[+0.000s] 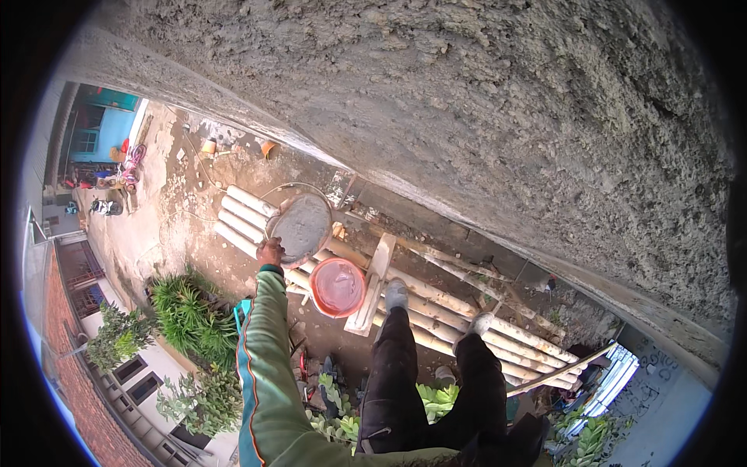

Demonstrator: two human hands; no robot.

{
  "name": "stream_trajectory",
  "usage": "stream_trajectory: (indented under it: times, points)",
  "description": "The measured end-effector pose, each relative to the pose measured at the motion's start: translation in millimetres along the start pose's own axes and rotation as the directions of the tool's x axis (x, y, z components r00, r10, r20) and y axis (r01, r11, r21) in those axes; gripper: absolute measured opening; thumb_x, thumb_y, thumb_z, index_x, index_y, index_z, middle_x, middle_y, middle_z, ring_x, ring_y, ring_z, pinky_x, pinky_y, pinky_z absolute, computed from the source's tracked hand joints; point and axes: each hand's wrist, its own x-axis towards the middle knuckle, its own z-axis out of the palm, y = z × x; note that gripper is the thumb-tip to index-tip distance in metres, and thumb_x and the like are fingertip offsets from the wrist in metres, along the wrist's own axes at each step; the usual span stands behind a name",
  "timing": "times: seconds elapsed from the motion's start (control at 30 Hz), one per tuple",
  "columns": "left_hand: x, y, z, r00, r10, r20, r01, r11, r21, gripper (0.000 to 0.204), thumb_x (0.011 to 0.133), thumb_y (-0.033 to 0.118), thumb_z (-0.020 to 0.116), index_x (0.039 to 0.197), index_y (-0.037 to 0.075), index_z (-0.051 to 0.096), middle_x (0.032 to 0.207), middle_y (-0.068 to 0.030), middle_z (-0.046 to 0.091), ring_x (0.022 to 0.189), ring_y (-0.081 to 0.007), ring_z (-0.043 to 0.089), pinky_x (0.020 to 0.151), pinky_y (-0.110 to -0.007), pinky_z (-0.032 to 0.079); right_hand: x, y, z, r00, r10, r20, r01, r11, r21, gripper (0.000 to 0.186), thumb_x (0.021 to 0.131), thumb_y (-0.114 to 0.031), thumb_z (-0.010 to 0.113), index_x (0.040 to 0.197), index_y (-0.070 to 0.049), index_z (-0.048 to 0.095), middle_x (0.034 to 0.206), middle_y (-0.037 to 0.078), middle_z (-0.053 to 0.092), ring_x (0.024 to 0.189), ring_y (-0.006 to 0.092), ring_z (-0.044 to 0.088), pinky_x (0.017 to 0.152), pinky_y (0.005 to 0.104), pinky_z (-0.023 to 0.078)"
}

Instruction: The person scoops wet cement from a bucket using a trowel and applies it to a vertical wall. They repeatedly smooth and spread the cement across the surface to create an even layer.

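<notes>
My left hand (271,251), at the end of a green sleeve, is closed at the near left rim of a round bucket (303,227) filled with smooth grey mortar. A thin handle or cord curves above its far side. Just nearer and to the right stands an orange-red bucket (313,289) holding a paler, watery-looking content. Both sit at the bamboo poles (436,314) that I stand on. A pale plank (381,265) lies across the poles beside the orange-red bucket. My right hand is out of view.
A rough grey plastered wall (498,117) fills the upper right, close along the poles. Ground lies well below the bamboo. Green plants (187,311) and a white house (140,389) are down to the left. A slanting pole (564,368) crosses the right end.
</notes>
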Motion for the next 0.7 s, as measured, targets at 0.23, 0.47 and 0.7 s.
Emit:
stream_trajectory:
  times: [0.23,0.47,0.7]
  points:
    - [-123.3,-22.4,113.0,0.901,0.183,0.394,-0.228,0.971,0.069,0.015,0.082,0.018,0.072,0.082,0.005,0.064,0.070,-0.0015,0.059,0.064,-0.0127,0.053,0.062,-0.030,0.043,-14.6,-7.4,37.5,0.984,-0.171,-0.056,0.179,0.956,0.233,0.019,0.107,-0.026,0.050,0.113,-0.009,0.058,0.083,0.005,0.065,0.062,0.0193,0.065,0.052,0.0328,0.054]
    - [-275.7,-62.9,216.4,0.663,0.040,0.748,-0.343,0.904,0.255,0.025,0.094,0.030,0.062,0.085,0.007,0.062,0.075,-0.0003,0.055,0.069,-0.0144,0.052,0.065,-0.033,0.044,-23.4,-131.3,157.5,0.969,-0.243,0.049,-0.004,0.182,0.983,0.025,0.095,-0.023,0.067,0.111,-0.004,0.061,0.093,0.013,0.071,0.084,0.0301,0.073,0.075,0.0446,0.062]
    - [-459.6,-69.2,255.6,0.409,-0.147,0.901,-0.607,0.693,0.388,0.055,0.102,0.052,0.045,0.081,0.004,0.062,0.074,-0.0042,0.053,0.072,-0.0188,0.047,0.069,-0.035,0.037,-32.5,-265.8,184.4,0.910,-0.400,0.107,-0.242,-0.304,0.922,0.023,0.098,-0.032,0.063,0.101,-0.010,0.060,0.124,0.016,0.069,0.116,0.0293,0.067,0.102,0.0416,0.052]
